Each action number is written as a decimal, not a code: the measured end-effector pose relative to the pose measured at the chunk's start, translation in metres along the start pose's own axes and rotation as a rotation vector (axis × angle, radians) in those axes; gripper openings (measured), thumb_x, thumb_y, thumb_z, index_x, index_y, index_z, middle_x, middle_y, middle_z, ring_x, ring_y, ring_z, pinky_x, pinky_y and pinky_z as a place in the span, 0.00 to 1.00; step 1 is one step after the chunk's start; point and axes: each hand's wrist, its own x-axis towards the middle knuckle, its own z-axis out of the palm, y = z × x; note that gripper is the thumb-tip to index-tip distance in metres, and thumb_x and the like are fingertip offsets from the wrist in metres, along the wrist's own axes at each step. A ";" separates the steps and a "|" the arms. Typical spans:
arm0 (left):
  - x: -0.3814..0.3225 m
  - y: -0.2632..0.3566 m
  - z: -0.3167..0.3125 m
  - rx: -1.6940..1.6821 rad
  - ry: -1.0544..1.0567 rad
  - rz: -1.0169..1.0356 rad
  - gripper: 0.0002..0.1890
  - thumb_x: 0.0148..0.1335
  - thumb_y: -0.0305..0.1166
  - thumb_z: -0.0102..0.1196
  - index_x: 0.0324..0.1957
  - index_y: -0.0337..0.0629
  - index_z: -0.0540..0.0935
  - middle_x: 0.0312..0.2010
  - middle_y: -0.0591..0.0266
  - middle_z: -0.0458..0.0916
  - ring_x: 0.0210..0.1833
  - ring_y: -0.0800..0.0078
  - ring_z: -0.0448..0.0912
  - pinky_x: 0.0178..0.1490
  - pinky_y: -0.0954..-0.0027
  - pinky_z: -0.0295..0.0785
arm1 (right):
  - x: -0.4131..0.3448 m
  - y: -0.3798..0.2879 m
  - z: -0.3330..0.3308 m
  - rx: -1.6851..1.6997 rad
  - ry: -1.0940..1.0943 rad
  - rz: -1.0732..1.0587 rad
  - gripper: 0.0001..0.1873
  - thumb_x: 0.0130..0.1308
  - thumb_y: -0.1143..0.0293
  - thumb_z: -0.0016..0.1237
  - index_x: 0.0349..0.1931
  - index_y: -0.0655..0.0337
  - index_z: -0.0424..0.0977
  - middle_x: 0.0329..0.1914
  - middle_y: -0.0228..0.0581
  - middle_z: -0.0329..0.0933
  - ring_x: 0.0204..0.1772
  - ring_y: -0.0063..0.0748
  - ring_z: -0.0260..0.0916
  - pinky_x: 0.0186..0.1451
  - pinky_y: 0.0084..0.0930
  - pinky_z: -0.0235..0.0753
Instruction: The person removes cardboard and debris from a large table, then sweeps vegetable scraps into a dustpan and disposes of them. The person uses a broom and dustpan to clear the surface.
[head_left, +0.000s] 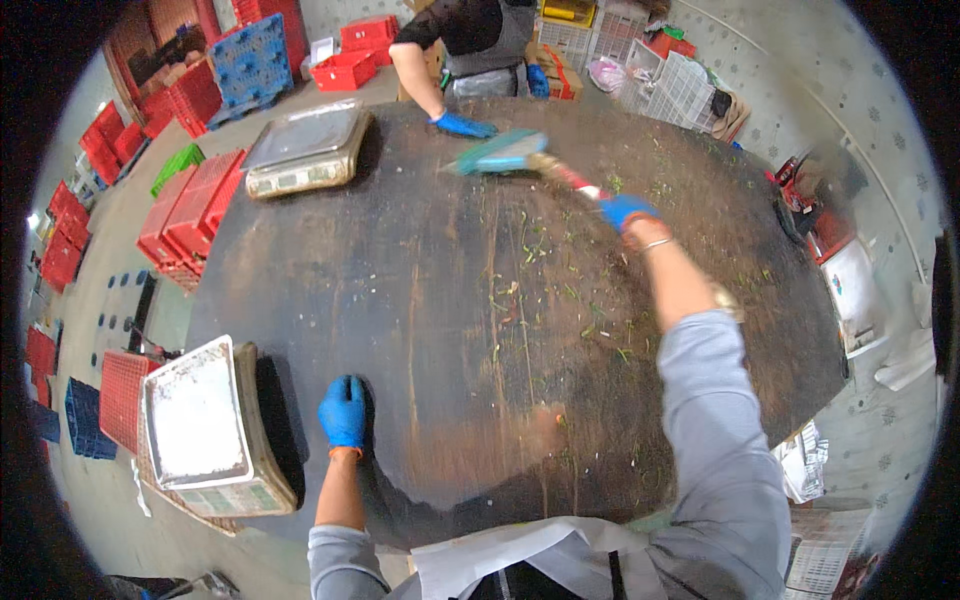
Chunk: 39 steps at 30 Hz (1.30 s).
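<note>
My right hand (631, 214), in a blue glove, is closed around the red and white handle of a hand brush (501, 153). The brush's teal head is blurred and lies near the table's far side, close to a co-worker's gloved hand. Resting on the dark tabletop (442, 322) at the left front is my left hand (343, 411), also blue-gloved, its fingers folded with nothing visible in them. Scattered green plant scraps (534, 244) and pale bits cover the middle and right of the table.
Two weighing scales stand on the left: a near one (196, 420) and a far one (306, 146). Across the table, a co-worker's blue-gloved hand (465, 124) touches the surface. Red plastic crates (196, 206) are stacked beyond the left edge. White crates (679, 94) lie at the far right.
</note>
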 end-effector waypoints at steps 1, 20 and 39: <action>0.000 -0.001 0.000 -0.013 0.011 0.017 0.10 0.59 0.37 0.52 0.33 0.41 0.80 0.31 0.47 0.78 0.32 0.46 0.77 0.33 0.58 0.72 | -0.008 0.018 -0.021 -0.080 0.005 0.015 0.31 0.60 0.42 0.37 0.42 0.64 0.74 0.36 0.51 0.78 0.37 0.47 0.76 0.38 0.41 0.70; 0.002 0.000 0.000 -0.045 0.049 0.006 0.10 0.58 0.38 0.54 0.32 0.40 0.80 0.30 0.47 0.78 0.32 0.48 0.77 0.34 0.60 0.72 | 0.018 -0.085 0.051 0.060 -0.240 -0.149 0.30 0.61 0.41 0.33 0.47 0.57 0.74 0.48 0.51 0.75 0.50 0.46 0.74 0.49 0.41 0.71; 0.002 0.004 0.000 0.042 -0.016 0.031 0.11 0.60 0.38 0.50 0.33 0.41 0.78 0.31 0.45 0.77 0.34 0.45 0.76 0.34 0.57 0.70 | -0.136 -0.010 -0.041 -0.094 -0.033 -0.307 0.27 0.62 0.41 0.35 0.50 0.50 0.73 0.47 0.50 0.75 0.50 0.54 0.72 0.51 0.43 0.70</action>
